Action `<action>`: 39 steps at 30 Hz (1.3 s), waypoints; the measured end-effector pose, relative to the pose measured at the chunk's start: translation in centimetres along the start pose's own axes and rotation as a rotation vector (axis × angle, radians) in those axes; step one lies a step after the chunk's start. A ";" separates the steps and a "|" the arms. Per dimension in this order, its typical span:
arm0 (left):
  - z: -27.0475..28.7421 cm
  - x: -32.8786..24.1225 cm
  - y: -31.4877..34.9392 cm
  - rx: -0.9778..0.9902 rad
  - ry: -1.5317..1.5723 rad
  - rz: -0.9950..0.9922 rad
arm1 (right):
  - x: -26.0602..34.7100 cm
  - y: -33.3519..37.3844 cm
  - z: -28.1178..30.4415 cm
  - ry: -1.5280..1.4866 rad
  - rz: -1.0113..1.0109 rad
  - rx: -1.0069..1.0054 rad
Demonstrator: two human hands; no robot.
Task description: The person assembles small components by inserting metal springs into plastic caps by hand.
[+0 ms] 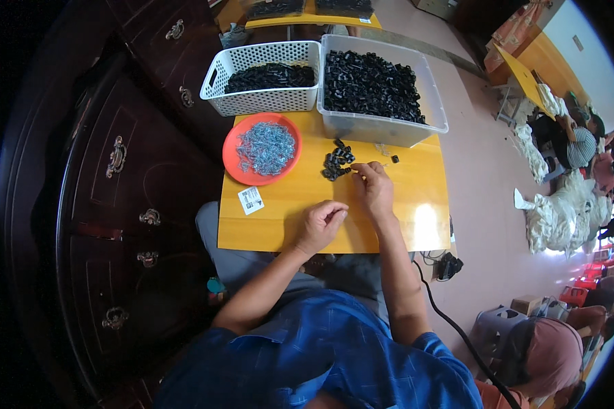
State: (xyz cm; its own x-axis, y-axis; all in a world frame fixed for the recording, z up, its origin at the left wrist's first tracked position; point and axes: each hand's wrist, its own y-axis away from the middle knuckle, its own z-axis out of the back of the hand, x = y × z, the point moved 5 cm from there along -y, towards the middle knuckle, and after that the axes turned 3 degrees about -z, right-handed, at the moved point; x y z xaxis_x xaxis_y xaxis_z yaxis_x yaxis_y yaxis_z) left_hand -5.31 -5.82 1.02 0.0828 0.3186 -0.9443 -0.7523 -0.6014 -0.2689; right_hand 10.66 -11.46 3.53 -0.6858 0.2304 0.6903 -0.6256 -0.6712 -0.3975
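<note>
Partly hidden: fingertips of the right hand [375, 192], bent beside small black pieces [335, 163] piled on the yellow table [413, 194]; cannot tell whether pinching one.
Left hand [319, 226]: loosely curled, palm unseen, grasp unclear.

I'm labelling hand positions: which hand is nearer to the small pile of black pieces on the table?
Right. The right hand is at the black pile's lower right edge; the left hand is apart from it, below it in the picture.
</note>
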 end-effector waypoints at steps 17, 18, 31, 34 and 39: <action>-0.1 0.4 0.2 -0.015 -0.019 -0.021 | -0.1 0.8 -2.5 0.113 -0.009 0.069; -0.2 0.6 0.2 -0.003 -0.007 -0.011 | -0.1 0.9 -2.5 0.129 -0.008 0.067; 0.2 1.7 0.2 -0.085 0.110 0.051 | 0.5 5.1 1.6 -0.163 -0.164 0.275; 0.1 1.3 0.0 -0.065 0.069 0.015 | 0.7 5.4 1.5 -0.290 -0.238 0.320; 0.2 0.6 -0.3 -0.047 0.030 -0.048 | 1.1 5.3 1.4 -0.401 -0.251 0.367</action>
State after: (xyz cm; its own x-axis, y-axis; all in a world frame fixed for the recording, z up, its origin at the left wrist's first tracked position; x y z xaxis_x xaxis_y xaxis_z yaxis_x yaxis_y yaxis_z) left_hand -5.19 -5.32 0.59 0.1381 0.3257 -0.9353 -0.7156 -0.6201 -0.3215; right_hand 7.15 -15.79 3.01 -0.2953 0.1775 0.9388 -0.5319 -0.8468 -0.0072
